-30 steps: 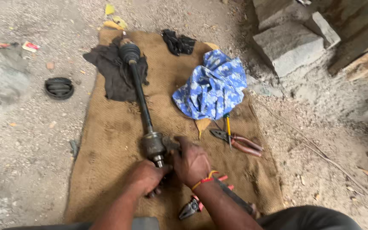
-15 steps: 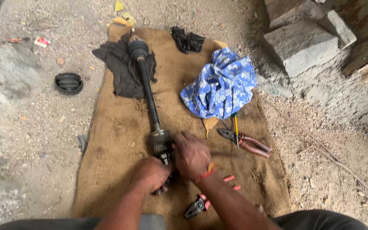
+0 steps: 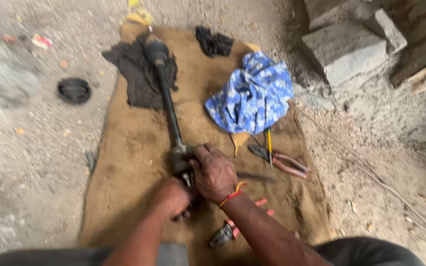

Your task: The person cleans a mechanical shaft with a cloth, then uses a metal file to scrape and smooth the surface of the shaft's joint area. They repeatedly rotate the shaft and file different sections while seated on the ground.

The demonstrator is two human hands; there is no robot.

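**Both hands locked on the near joint of the axle shaft**

Down on the burlap sack point(image 3: 124, 162), the long dark axle shaft point(image 3: 168, 106) lies lengthwise, far joint point(image 3: 155, 50) resting on a black rag point(image 3: 129, 76), near joint point(image 3: 181, 158) right under the hands. The right hand point(image 3: 215, 172) is clamped over that near joint, fingers curled round it; the left hand point(image 3: 173, 197) grips the stub end just below, clenched tight. The picture is blurred here, so what exactly sits between the palms is hard to tell. Judging by the layout, the job looks mid-way: the shaft is out and laid down, a black rubber ring point(image 3: 74, 90) lies apart on the dirt, and the joint itself looks unfinished. Pliers point(image 3: 282, 161) wait beside a blue patterned cloth point(image 3: 252, 96); red-handled pliers point(image 3: 232, 229) lie by the right wrist, untouched.
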